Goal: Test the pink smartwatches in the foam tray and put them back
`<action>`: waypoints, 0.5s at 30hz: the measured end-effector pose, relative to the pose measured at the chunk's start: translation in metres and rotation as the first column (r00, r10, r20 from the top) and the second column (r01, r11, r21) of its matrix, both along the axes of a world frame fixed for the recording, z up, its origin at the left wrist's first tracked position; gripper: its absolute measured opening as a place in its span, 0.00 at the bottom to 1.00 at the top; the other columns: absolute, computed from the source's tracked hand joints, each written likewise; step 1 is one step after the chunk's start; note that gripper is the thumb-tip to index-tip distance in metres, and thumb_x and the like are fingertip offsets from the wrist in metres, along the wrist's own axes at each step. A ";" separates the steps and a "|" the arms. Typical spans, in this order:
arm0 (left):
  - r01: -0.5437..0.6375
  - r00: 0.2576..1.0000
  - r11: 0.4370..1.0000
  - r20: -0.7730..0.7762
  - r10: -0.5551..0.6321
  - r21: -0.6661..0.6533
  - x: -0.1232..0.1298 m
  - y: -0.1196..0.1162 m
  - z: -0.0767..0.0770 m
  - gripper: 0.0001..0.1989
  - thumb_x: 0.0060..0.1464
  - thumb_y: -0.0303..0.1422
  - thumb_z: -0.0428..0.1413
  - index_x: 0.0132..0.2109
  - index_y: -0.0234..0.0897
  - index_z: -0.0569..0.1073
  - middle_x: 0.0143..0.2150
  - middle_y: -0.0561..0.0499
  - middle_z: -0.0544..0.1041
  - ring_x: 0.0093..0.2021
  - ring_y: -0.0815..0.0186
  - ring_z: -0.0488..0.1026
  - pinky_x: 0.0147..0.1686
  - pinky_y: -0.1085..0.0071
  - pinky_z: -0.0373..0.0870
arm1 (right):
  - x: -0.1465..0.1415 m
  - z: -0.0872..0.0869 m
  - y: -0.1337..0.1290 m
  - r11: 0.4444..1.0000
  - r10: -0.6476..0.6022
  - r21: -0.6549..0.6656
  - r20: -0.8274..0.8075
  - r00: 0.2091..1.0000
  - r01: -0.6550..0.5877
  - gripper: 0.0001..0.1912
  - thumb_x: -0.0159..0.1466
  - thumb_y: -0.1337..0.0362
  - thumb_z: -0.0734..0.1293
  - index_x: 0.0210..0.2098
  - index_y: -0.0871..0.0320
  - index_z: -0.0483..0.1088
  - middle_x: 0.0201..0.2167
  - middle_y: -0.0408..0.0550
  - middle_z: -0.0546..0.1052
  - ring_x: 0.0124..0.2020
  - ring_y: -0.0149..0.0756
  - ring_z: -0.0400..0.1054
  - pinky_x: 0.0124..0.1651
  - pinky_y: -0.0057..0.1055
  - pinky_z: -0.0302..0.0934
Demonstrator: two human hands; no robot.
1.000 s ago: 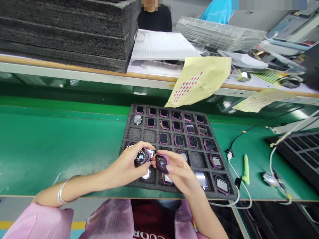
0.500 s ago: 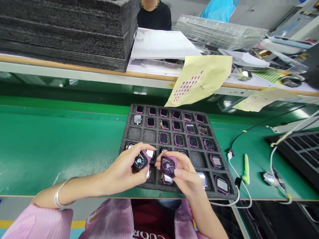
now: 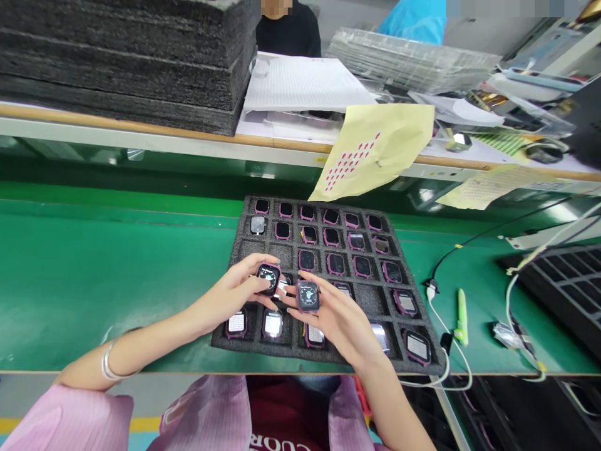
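Hovering above the foam tray's [image 3: 370,299] near-left part, the left hand [image 3: 238,288] pinches the first watch [image 3: 270,274], thumb across its screen; the right hand [image 3: 345,316], fingers spread, cradles the second watch [image 3: 308,296] just beside it, toward the tray's right edge.

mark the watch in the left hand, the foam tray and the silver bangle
left-held watch [image 3: 270,272], head view, upper screen
foam tray [image 3: 370,300], head view, bare pocket floor
silver bangle [image 3: 105,362], head view, band
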State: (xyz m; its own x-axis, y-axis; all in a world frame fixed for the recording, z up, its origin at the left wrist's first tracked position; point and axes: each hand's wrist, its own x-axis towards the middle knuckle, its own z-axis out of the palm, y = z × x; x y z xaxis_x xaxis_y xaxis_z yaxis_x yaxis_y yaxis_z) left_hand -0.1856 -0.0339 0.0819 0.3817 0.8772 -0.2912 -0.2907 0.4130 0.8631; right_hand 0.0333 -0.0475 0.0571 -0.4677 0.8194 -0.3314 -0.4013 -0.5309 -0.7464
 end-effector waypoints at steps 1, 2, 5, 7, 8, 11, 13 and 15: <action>0.012 1.000 1.000 0.011 -0.012 -0.009 0.000 0.000 -0.001 0.15 0.54 0.27 0.52 0.50 0.38 0.68 0.43 0.48 0.72 0.42 0.63 0.73 0.39 0.64 0.76 | 0.000 0.000 0.000 1.000 -0.014 0.000 -0.008 1.000 0.014 0.20 0.66 0.59 0.64 0.56 0.56 0.65 0.54 0.59 0.73 0.53 0.51 0.69 0.59 0.55 0.56; 0.022 1.000 1.000 0.017 -0.022 -0.015 0.001 -0.001 -0.001 0.15 0.54 0.26 0.52 0.49 0.38 0.68 0.44 0.48 0.73 0.43 0.63 0.73 0.40 0.64 0.76 | 0.000 0.000 0.000 1.000 -0.031 0.007 -0.013 0.999 0.031 0.20 0.66 0.59 0.64 0.56 0.56 0.66 0.54 0.59 0.73 0.53 0.52 0.69 0.58 0.55 0.57; 0.040 0.999 0.999 0.021 -0.040 -0.016 0.001 -0.002 -0.003 0.16 0.53 0.25 0.52 0.49 0.38 0.68 0.45 0.47 0.72 0.44 0.62 0.73 0.41 0.62 0.76 | -0.003 -0.001 -0.001 0.994 -0.100 0.053 0.001 0.995 0.100 0.20 0.65 0.60 0.63 0.56 0.55 0.65 0.52 0.58 0.74 0.53 0.51 0.70 0.56 0.57 0.58; 0.042 0.999 0.999 0.019 -0.042 -0.008 0.001 -0.002 -0.005 0.17 0.53 0.25 0.52 0.50 0.39 0.67 0.45 0.47 0.72 0.45 0.62 0.72 0.41 0.62 0.76 | -0.005 -0.003 -0.002 0.985 -0.143 0.096 0.022 0.990 0.140 0.21 0.65 0.61 0.64 0.56 0.53 0.64 0.51 0.56 0.75 0.52 0.50 0.71 0.55 0.56 0.61; 0.044 0.999 0.999 0.021 -0.044 -0.003 0.001 -0.002 -0.005 0.17 0.53 0.25 0.52 0.50 0.39 0.67 0.45 0.47 0.72 0.46 0.61 0.72 0.42 0.62 0.76 | -0.007 -0.004 -0.003 0.981 -0.160 0.120 0.034 0.986 0.155 0.21 0.64 0.62 0.65 0.56 0.53 0.65 0.50 0.55 0.76 0.51 0.50 0.71 0.54 0.56 0.62; 0.049 0.998 0.999 0.032 -0.050 0.006 0.001 -0.001 -0.006 0.17 0.52 0.24 0.51 0.50 0.39 0.67 0.46 0.47 0.72 0.46 0.62 0.72 0.42 0.61 0.76 | -0.009 -0.007 -0.004 0.963 -0.210 0.189 0.070 0.975 0.194 0.21 0.62 0.63 0.67 0.56 0.52 0.65 0.47 0.53 0.77 0.52 0.49 0.70 0.52 0.53 0.65; 0.050 0.998 0.999 0.027 -0.051 0.016 0.001 0.000 -0.007 0.17 0.52 0.24 0.52 0.50 0.39 0.68 0.45 0.48 0.72 0.45 0.62 0.72 0.42 0.60 0.77 | -0.010 -0.008 -0.005 0.955 -0.223 0.217 0.082 0.971 0.201 0.21 0.62 0.63 0.67 0.55 0.51 0.65 0.47 0.51 0.77 0.52 0.49 0.70 0.51 0.52 0.67; 0.055 0.998 0.998 0.007 -0.055 0.026 0.002 0.000 -0.008 0.17 0.52 0.24 0.52 0.50 0.39 0.68 0.44 0.48 0.71 0.44 0.62 0.72 0.42 0.60 0.77 | -0.010 -0.008 -0.005 0.953 -0.218 0.234 0.086 0.972 0.192 0.21 0.63 0.63 0.67 0.55 0.51 0.66 0.47 0.51 0.77 0.51 0.48 0.71 0.51 0.52 0.67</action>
State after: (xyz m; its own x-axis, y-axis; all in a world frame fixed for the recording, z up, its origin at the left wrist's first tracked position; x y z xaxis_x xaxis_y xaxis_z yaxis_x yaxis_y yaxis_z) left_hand -0.1834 -0.0335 0.0741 0.4314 0.8621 -0.2657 -0.2750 0.4062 0.8714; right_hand 0.0229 -0.0528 0.0490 -0.2529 0.9525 -0.1696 -0.3930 -0.2613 -0.8816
